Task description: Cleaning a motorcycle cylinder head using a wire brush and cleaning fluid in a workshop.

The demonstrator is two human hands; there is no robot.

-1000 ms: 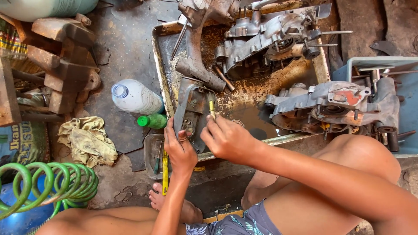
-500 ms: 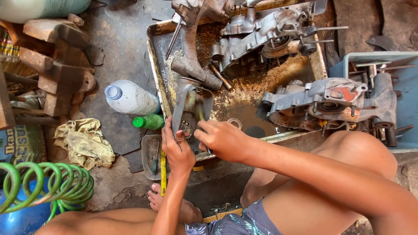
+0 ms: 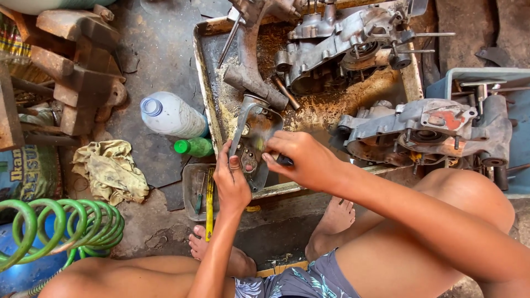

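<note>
**Bottles and a printed sack on the workshop floor**

A clear plastic bottle (image 3: 172, 115) with a pale blue cap lies on its side on the floor, just left of the metal tray (image 3: 205, 83); it bears no visible label; a smaller green bottle (image 3: 194, 147) with a green cap lies just below it, close against the tray's left wall; at the far left edge, a printed sack (image 3: 25, 174) shows blue, green and yellow colours with lettering, partly hidden behind the green coiled hose (image 3: 61, 229).
</note>
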